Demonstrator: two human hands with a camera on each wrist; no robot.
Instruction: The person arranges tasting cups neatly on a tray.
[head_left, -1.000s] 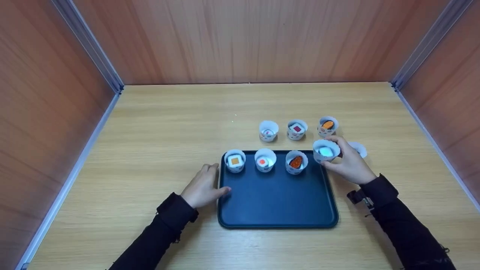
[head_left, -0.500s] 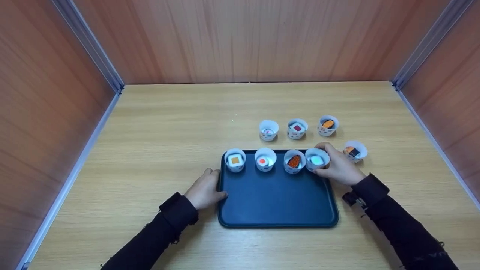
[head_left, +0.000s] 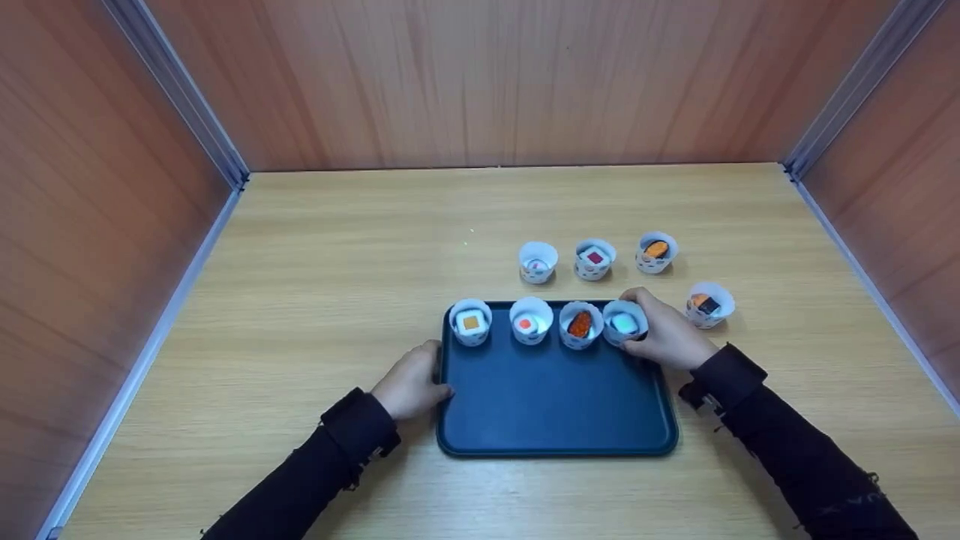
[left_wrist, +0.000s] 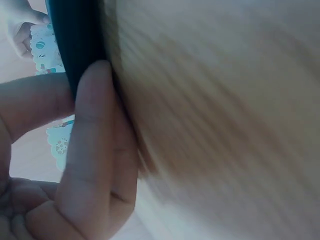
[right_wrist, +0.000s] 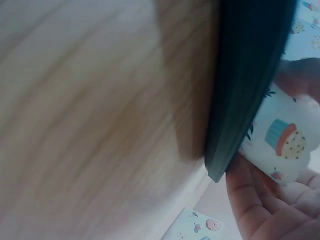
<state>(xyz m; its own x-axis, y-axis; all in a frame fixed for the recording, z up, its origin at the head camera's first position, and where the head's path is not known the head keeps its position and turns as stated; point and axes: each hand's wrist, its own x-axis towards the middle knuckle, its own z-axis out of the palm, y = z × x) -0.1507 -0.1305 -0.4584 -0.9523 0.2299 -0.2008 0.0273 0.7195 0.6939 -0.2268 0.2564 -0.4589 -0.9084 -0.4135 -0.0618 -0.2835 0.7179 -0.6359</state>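
Observation:
My right hand point(head_left: 666, 330) holds a white paper cup point(head_left: 625, 322) with a pale turquoise piece inside, at the far right corner of the dark tray point(head_left: 555, 405). In the right wrist view, cupcake prints show on this cup's wall point(right_wrist: 287, 142), with thumb and fingers on either side of it. Right beside it on the tray stands a cup with an orange-red sushi-like piece point(head_left: 580, 325). Two more cups, one with a yellow-centred piece point(head_left: 471, 321) and one with a red-centred piece point(head_left: 526, 322), continue the row leftward. My left hand point(head_left: 411, 381) pinches the tray's left rim, thumb on the inside.
Behind the tray stand three more paper cups: a left one point(head_left: 538, 262), a middle one point(head_left: 595, 259) and a right one point(head_left: 655, 252). Another cup point(head_left: 709, 305) with an orange and black piece sits beyond my right hand. Wood-grain panels point(head_left: 495, 82) enclose the table.
My right hand has brought the turquoise-piece cup leftward onto the tray, and the orange-red-piece cup beside it has shifted slightly left. My left hand has settled onto the tray's rim.

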